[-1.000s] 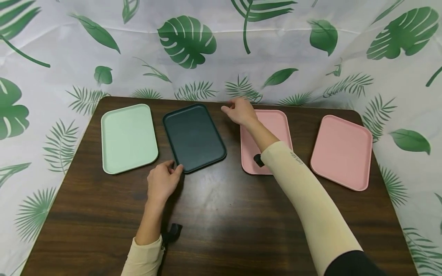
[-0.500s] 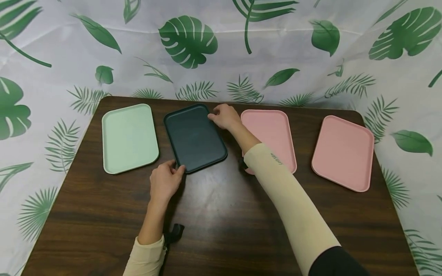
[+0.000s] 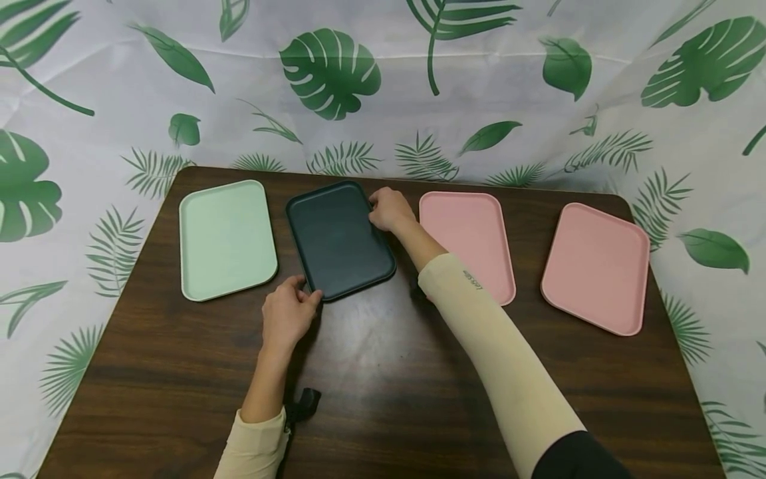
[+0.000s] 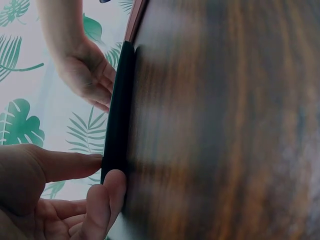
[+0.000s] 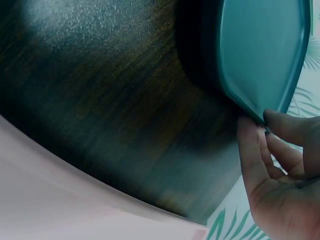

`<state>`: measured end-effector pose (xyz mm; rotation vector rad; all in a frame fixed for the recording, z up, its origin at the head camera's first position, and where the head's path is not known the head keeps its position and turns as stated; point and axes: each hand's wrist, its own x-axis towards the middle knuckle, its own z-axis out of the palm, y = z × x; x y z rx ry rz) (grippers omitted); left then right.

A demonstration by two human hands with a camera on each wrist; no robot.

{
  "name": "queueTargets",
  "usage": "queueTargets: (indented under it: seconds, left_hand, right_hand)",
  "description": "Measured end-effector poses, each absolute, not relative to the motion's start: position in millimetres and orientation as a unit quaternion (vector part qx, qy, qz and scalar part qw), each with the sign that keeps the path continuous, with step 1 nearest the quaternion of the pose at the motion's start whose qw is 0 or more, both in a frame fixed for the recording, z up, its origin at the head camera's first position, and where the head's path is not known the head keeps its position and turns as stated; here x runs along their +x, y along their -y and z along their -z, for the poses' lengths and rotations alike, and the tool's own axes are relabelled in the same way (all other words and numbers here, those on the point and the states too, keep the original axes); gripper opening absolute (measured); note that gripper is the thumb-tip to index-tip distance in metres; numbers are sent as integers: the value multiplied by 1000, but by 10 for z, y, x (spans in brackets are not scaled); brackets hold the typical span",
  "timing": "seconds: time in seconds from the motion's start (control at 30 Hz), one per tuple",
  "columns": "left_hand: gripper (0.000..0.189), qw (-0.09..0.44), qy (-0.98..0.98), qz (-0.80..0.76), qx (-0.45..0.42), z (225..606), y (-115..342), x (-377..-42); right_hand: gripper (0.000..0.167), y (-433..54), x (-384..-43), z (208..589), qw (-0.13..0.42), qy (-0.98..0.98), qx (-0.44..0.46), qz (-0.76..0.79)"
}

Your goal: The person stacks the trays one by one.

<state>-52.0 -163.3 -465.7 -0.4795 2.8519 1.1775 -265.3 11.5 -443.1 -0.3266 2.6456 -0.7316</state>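
A dark green tray lies on the wooden table, slightly turned. My left hand pinches its near left corner; the left wrist view shows the thumb on the rim and a fingertip at the underside. At the far right edge, my right hand grips the same tray. In the right wrist view the right thumb lies over the rim, with the other fingers under it.
To the left is a light green tray. Two pink trays lie to the right: the nearer pink tray, partly covered by my right arm, and the farther pink tray. A leaf-print cloth hangs behind the table.
My right hand has come left from above the nearer pink tray and taken hold of the dark green tray's right edge. The left hand stays at its corner.
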Motion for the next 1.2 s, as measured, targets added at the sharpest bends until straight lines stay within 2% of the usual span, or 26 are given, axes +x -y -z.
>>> queueTargets:
  seconds: [1.2]
  left_hand:
    - [47, 17, -897, -410, -163, 4662, 1685, -543]
  right_hand:
    - [41, -130, -2662, 4442, 176, -934, -120, 287]
